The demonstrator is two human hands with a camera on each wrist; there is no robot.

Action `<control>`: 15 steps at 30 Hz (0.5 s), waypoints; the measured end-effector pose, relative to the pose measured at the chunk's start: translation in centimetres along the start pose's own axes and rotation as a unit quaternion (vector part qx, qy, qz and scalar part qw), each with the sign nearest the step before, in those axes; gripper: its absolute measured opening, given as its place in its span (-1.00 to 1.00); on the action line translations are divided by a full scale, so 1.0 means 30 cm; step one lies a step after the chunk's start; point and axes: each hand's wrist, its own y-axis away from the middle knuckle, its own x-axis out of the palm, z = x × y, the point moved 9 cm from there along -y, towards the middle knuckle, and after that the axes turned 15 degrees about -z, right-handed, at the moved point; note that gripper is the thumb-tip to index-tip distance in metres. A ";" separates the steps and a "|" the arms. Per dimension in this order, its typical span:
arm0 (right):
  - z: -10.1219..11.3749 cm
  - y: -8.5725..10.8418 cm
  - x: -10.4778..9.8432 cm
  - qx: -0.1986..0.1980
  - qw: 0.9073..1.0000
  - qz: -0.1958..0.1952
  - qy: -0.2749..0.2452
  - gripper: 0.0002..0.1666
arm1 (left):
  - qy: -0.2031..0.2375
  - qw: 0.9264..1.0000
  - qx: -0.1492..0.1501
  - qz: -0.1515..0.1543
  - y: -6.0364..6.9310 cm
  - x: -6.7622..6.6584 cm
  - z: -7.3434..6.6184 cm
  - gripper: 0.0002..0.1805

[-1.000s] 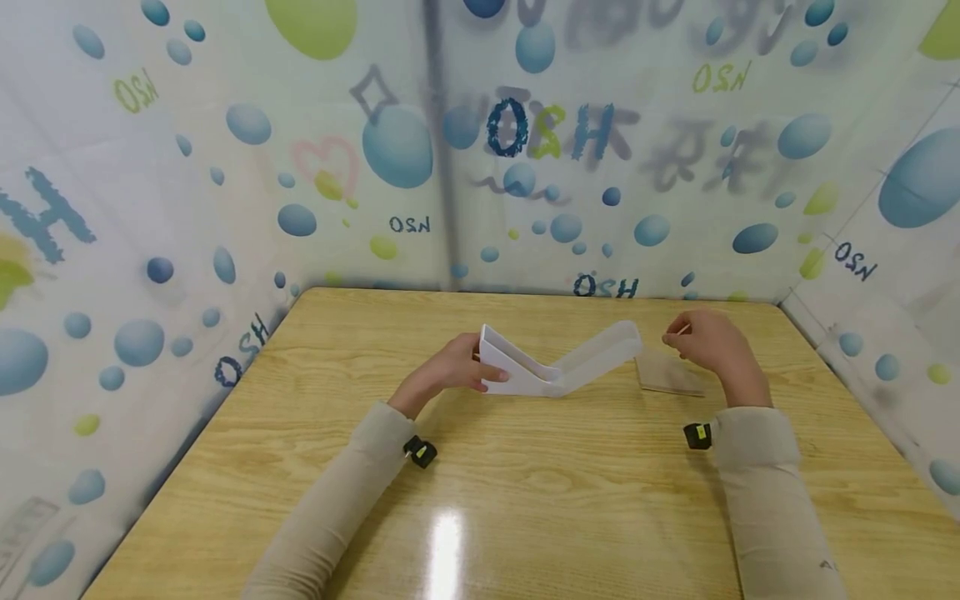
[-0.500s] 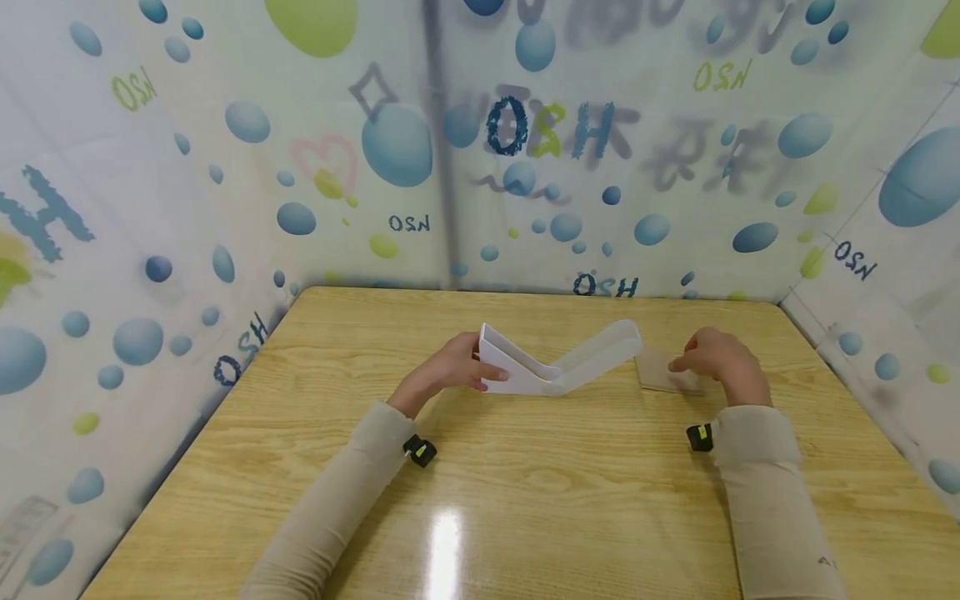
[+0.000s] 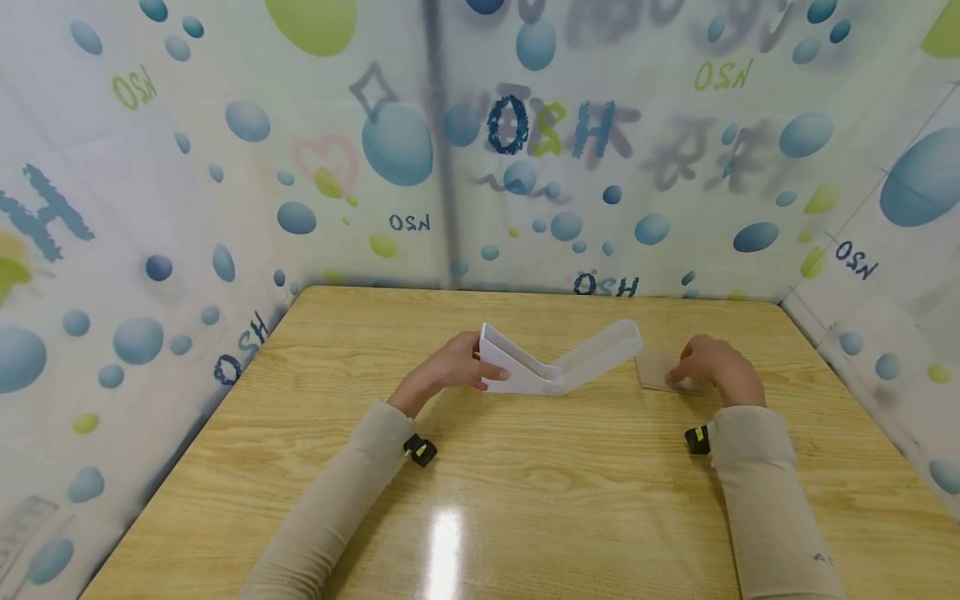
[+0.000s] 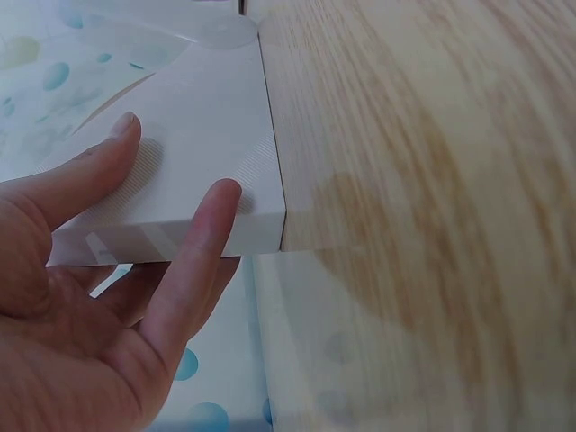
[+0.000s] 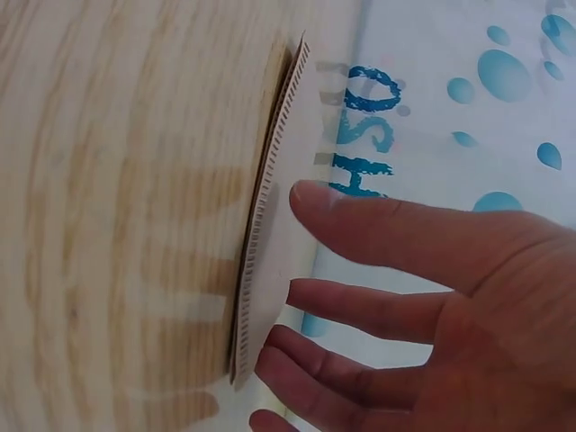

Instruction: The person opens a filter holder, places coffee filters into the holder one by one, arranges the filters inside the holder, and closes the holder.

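Observation:
My left hand (image 3: 461, 362) grips the closed end of a white plastic case (image 3: 513, 367), which rests on the table with its translucent hinged lid (image 3: 600, 354) swung up to the right. In the left wrist view, thumb and fingers lie around the case (image 4: 193, 162) at its ribbed grip patches. Beyond the lid lies a flat, thin beige piece (image 3: 654, 372) with a finely ribbed edge, like cardboard. My right hand (image 3: 716, 367) is over its right part. In the right wrist view the thumb and fingers are spread at the beige piece (image 5: 274, 234); firm contact is hard to tell.
A wood-grain table (image 3: 525, 500) carries everything. Behind it and at both sides hang sheets (image 3: 480, 208) printed with blue and green drops. Small black devices sit at both cuffs.
My right hand, earlier raised with fingertips together around something thin and pale, has come down and left onto the beige piece. The left hand and the case have stayed in place.

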 end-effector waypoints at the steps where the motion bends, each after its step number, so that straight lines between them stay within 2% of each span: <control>1: 0.001 0.001 0.001 0.000 1.000 0.000 0.000 -0.23 | 0.000 1.000 0.000 0.000 -0.002 0.000 0.001 -0.54; 15: 0.012 0.008 0.008 0.012 1.000 -0.005 0.029 -0.39 | 0.003 1.000 0.000 0.002 -0.004 0.000 0.006 -0.55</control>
